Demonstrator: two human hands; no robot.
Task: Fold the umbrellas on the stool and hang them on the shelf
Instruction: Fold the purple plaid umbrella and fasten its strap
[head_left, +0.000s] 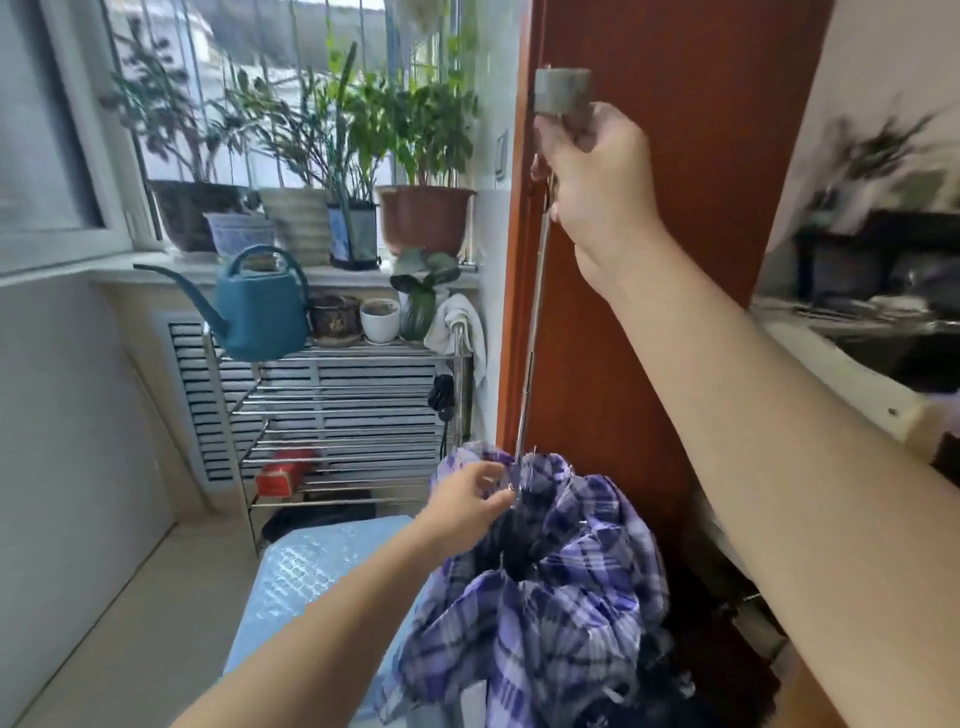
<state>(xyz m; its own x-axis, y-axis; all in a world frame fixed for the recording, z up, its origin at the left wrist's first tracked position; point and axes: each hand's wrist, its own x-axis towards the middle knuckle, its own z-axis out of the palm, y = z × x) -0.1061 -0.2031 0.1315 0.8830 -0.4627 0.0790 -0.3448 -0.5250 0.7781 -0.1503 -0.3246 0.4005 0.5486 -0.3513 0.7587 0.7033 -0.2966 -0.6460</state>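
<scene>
A purple plaid umbrella hangs collapsed with its canopy loose and bunched, its metal shaft stretched upward. My right hand grips the grey handle at the top of the shaft, in front of the brown door. My left hand pinches the runner where the shaft meets the canopy. Below the canopy stands the stool, with a light blue patterned top. A metal wire shelf stands behind it by the wall, and a black folded umbrella hangs at its right side.
A teal watering can and small pots sit on top of the shelf. Potted plants line the windowsill. The brown door is close on the right. A red box lies on a lower shelf rail. A counter edge juts in at right.
</scene>
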